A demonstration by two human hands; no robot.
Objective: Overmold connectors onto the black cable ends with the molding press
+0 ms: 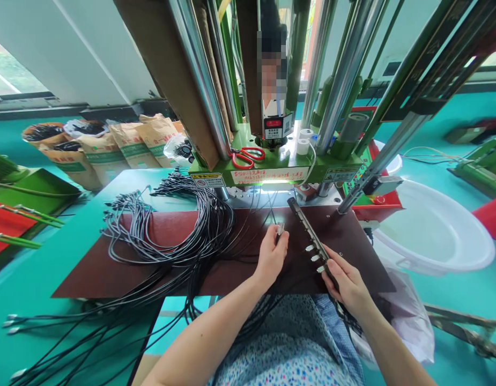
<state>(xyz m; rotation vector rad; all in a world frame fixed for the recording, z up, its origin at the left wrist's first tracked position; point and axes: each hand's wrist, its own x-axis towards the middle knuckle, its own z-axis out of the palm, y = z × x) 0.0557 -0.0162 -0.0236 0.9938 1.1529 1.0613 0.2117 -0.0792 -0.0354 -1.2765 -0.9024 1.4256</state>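
Observation:
Between the fingers of my left hand [273, 252] is a small silvery connector [280, 229] on a thin dark cable, held above the brown board [171, 279]. My right hand [344, 279] grips the near end of a long dark metal bar [306, 225]. Several white connectors [315, 258] stick out from the bar's left side, close to my right fingers. The bar slants away toward the machine's lit opening. Left of my hands, a big looped bundle of black and grey cables [207, 230] lies on the board.
A green press [272, 161] with steel columns stands ahead, red-handled scissors [248, 156] on its ledge. Paper sacks [103, 147] stand at the back left. On the right are a white tub [436, 228] and a plastic bag [411, 316]. A person [274, 80] is behind the press.

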